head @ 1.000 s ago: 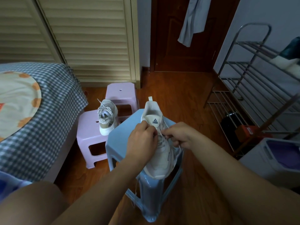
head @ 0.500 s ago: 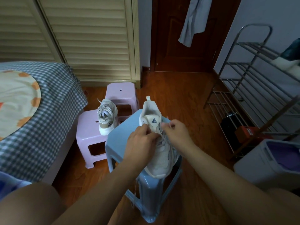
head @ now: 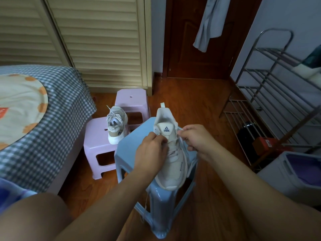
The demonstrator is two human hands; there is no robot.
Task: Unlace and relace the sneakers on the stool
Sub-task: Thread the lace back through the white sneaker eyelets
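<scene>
At frame center, a white sneaker (head: 171,153) lies on the blue stool (head: 128,150). The left hand (head: 151,152) pinches its lace (head: 180,132) beside the tongue; the right hand (head: 196,138) pinches the lace's other end. The second sneaker (head: 116,126) stands on a pink stool (head: 93,134), left of center.

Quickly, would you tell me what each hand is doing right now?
Left hand: pinching the lace on the sneaker.
Right hand: pinching the lace end.

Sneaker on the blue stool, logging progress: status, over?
Both hands, left and right, pinching laces at the sneaker tongue. Sneaker flat on blue stool. Nothing blocking.
</scene>
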